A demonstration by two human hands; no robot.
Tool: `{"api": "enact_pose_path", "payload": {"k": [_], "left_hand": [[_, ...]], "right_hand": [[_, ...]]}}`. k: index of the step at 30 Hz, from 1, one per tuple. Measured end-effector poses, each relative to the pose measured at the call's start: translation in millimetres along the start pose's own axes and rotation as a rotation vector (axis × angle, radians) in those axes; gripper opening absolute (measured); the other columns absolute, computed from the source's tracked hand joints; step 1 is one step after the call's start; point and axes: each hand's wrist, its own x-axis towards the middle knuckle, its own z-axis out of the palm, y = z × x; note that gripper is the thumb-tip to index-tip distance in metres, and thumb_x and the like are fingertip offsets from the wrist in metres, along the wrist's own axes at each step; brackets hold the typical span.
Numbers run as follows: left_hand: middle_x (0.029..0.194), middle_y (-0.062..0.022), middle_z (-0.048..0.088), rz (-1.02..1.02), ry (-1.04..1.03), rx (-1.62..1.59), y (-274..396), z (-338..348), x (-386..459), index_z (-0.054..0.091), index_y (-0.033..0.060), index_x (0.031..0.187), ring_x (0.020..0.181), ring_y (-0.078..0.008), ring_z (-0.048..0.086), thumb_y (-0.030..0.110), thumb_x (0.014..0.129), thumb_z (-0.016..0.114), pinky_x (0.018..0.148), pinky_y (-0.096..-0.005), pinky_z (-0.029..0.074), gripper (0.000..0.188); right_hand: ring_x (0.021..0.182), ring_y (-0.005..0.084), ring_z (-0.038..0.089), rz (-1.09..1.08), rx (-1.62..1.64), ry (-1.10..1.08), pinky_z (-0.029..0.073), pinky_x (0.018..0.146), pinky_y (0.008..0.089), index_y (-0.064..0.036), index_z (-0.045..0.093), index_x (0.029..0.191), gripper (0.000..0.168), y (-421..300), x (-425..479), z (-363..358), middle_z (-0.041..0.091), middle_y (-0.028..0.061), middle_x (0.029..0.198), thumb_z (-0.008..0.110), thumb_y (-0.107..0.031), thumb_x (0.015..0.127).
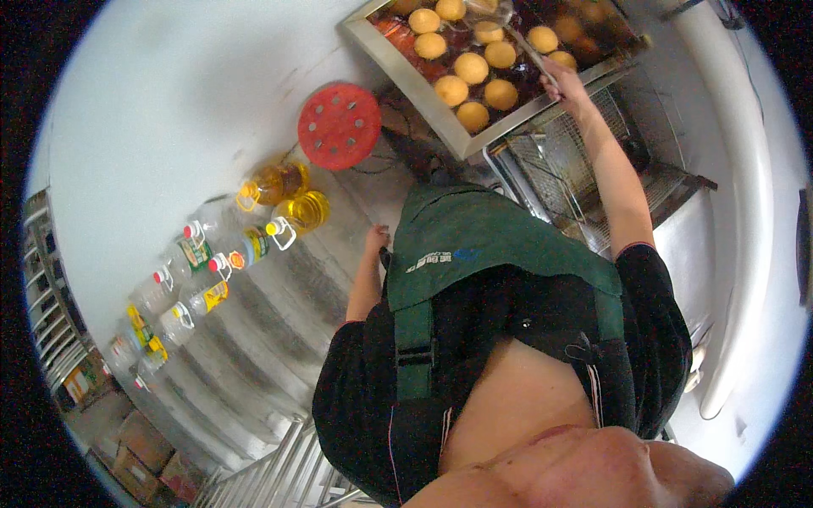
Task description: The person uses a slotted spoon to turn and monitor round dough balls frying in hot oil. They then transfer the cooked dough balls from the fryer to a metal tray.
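Observation:
My right hand (pixel 564 84) is closed around the thin handle of a skimmer (pixel 527 47). The skimmer's blurred round head (pixel 492 11) is over the far part of a metal fryer vat (pixel 416 82). Several round golden fried balls (pixel 471 68) float in the vat's dark oil (pixel 517 76). Low beside the dark green apron (pixel 476 235) is my left hand (pixel 379 236), its fingers curled. A small dark thing shows just below that hand, and I cannot tell whether the hand holds it.
A red round stool (pixel 340 126) with holes stands left of the vat. Wire fryer baskets (pixel 552 152) lie in front of the vat, under my right forearm. Two bottles of yellow oil (pixel 305 211) and several clear plastic bottles (pixel 184 260) line the wall. A white pipe (pixel 740 190) runs along the right.

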Motion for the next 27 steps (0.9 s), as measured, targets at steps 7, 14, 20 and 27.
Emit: {"api": "enact_pose_path", "payload": {"k": [7,14,20,27], "left_hand": [[0.074,-0.0121,0.062,-0.041,-0.022,-0.060,-17.1,4.5,-2.1,0.058,0.0091,0.106,0.059,-0.0216,0.059,0.006,0.070,0.054,0.054,-0.0320,0.047,0.036],[0.074,-0.0102,0.063,-0.028,0.036,0.162,39.8,4.8,2.2,0.058,0.0108,0.105,0.062,-0.0214,0.060,0.010,0.073,0.052,0.061,-0.0328,0.048,0.032],[0.074,-0.0102,0.064,-0.038,0.041,0.156,61.9,5.7,9.6,0.058,0.0100,0.106,0.061,-0.0196,0.060,0.010,0.073,0.052,0.058,-0.0315,0.048,0.034],[0.078,-0.0135,0.064,-0.092,0.000,-0.015,17.8,-1.7,12.4,0.058,0.0076,0.107,0.059,-0.0201,0.059,0.006,0.072,0.055,0.052,-0.0323,0.047,0.035]], "right_hand": [[0.037,0.0045,0.035,0.091,-0.047,0.132,0.027,0.031,0.0183,-0.009,0.045,0.118,0.031,-8.6,-59.5,-59.6,0.049,-0.0011,0.063,0.044,-0.022,0.090],[0.035,0.0023,0.034,0.317,-0.129,0.035,0.025,0.028,0.0150,-0.010,0.045,0.117,0.031,-48.3,-128.6,-66.8,0.047,-0.0014,0.061,0.044,-0.023,0.090],[0.035,0.0001,0.031,0.396,-0.094,-0.192,0.023,0.027,0.0135,-0.008,0.042,0.124,0.036,-17.8,-118.0,-36.8,0.045,-0.0029,0.059,0.043,-0.020,0.091],[0.036,0.0023,0.033,0.169,-0.087,-0.225,0.026,0.030,0.0164,-0.009,0.044,0.124,0.038,4.0,-53.6,25.7,0.047,-0.0034,0.059,0.044,-0.025,0.090]]}}
